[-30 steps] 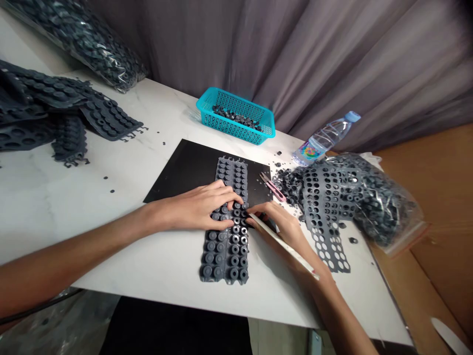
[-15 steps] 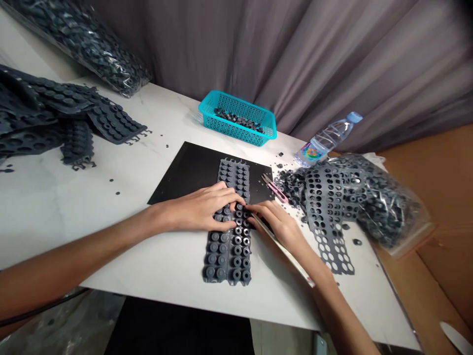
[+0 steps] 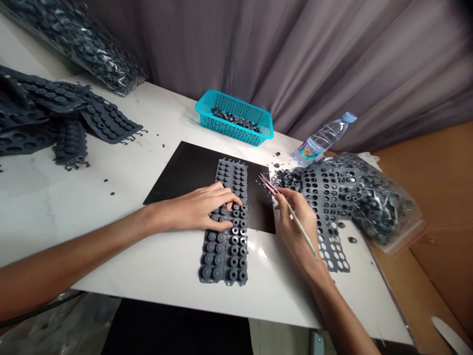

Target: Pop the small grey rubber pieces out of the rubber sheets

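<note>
The left hand (image 3: 201, 209) lies flat, palm down, fingers spread a little, pressing on the middle of a grey rubber strip (image 3: 228, 222) studded with small round parts; it grips nothing. That one strip runs from the near edge of the white bench (image 3: 55, 197) onto a black mat (image 3: 192, 167), its near half on bare bench and its far half on the mat. To the right, the right hand (image 3: 295, 222) is closed around a thin pale stick (image 3: 301, 229), pinched between thumb and fingers, with the tip pointing far-left just beside a pink cutter (image 3: 269, 185) that lies at the mat's right edge; this hand is off the strip. Right of it lies one punched-out strip (image 3: 327, 217) full of empty holes, touching a clear bag (image 3: 377, 202) of loose grey parts, with scattered parts around. Farther back stand one teal basket (image 3: 236, 117) holding a few parts and one water bottle (image 3: 321, 139) lying tilted. At the far left sit a heap of more strips (image 3: 55, 113), too overlapped to count, and a second clear bag (image 3: 84, 44) of parts. A grey curtain (image 3: 295, 59) hangs behind the bench.
</note>
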A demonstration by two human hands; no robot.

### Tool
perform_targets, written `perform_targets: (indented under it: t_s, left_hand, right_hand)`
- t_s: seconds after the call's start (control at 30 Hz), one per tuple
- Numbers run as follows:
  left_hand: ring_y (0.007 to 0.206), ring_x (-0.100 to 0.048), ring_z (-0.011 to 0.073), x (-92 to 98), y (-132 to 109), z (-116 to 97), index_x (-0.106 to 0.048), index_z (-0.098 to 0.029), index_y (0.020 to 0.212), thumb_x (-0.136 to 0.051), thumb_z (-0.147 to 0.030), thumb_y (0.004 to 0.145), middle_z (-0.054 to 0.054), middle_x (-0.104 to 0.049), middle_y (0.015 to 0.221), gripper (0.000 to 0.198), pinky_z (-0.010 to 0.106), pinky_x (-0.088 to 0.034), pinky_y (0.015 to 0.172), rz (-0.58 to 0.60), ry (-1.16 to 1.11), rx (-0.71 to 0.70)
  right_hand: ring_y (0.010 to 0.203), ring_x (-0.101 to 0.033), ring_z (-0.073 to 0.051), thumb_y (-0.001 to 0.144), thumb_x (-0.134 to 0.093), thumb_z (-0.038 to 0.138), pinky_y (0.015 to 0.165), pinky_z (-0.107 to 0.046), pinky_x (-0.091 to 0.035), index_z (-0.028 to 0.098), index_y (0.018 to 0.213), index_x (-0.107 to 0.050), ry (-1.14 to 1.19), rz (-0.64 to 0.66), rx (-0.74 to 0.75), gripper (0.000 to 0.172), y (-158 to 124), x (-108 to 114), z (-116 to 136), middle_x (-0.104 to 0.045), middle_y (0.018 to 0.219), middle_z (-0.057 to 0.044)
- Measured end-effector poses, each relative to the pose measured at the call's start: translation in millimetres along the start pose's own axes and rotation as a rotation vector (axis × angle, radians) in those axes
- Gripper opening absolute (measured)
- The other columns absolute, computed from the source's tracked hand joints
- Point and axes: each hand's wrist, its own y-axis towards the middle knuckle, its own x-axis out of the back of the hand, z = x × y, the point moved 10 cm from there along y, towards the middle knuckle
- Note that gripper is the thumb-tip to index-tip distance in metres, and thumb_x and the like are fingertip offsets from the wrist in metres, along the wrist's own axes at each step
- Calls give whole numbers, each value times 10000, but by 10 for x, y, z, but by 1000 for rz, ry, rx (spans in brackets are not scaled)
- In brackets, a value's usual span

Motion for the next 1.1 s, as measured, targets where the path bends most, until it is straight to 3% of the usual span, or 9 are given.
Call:
perform_targets:
  t_s: [0.13,0.2,0.33,0.43,0.57,0.7,0.8,0.93,1.1]
  left_hand:
    - [1140,-502,237,15,-19,-7,-531,-274,1378,-606,-434,968,28,-617,1151,446,346,-414,977,2,-12,5]
    - [1137,-506,235,26,-32,-11,-524,-274,1384,-609,-430,969,31,-618,1154,452,347,-421,981,-1,-28,4]
    - [1142,-522,235,43,-53,-22,-507,-277,1392,-618,-405,964,35,-628,1164,460,356,-442,977,-12,-52,-3]
    - [1137,-550,230,108,-58,-45,-516,-265,1354,-631,-360,947,40,-629,1173,434,364,-450,992,-85,-70,-18]
    - [968,-606,185,188,-45,-13,-578,-232,1220,-649,-353,926,41,-623,1154,326,334,-498,885,-198,-118,13]
    - [847,-589,157,204,-15,28,-643,-211,1084,-632,-392,952,28,-637,1087,224,322,-500,796,-259,-117,41]
    - [833,-590,148,207,-5,37,-668,-205,1060,-603,-361,983,18,-635,1035,186,313,-502,794,-288,-121,40]
    - [1018,-595,183,219,-13,5,-687,-202,1083,-602,-251,974,44,-597,1110,147,337,-502,939,-324,-56,8]
    - [1151,-529,231,223,-6,2,-701,-205,1031,-655,-242,930,53,-610,1116,117,391,-474,1030,-332,46,13]
  right_hand:
    - [923,-677,-307,1039,-472,430,791,-416,-476,179,1092,-688,-275,-50,59,336,62,176,-160,-730,1047,-133]
    - [923,-678,-310,1037,-459,398,762,-406,-468,183,1137,-684,-328,-79,73,327,66,234,-172,-727,1080,-135]
    - [815,-693,-274,1020,-509,380,681,-361,-449,225,1321,-624,-313,-110,51,358,59,261,-106,-749,1035,-90]
    - [758,-689,-253,1012,-549,429,663,-340,-448,228,1239,-647,-237,-89,65,318,49,207,-10,-752,929,-67]
    - [702,-649,-199,1003,-594,469,661,-317,-486,236,1053,-669,-32,46,109,250,25,14,144,-745,920,-40]
    - [695,-622,-171,990,-644,454,646,-299,-513,230,1033,-700,160,246,220,236,-45,-245,419,-736,946,-37]
    - [728,-621,-173,1011,-626,406,698,-314,-520,224,1038,-716,196,299,269,205,-77,-318,534,-723,943,-45]
    - [773,-623,-180,1007,-648,366,731,-325,-517,229,1050,-717,215,275,313,159,-75,-274,572,-717,961,-46]
    - [820,-637,-181,1016,-639,330,737,-308,-524,223,1041,-697,271,413,372,124,-149,-342,710,-705,984,-52]
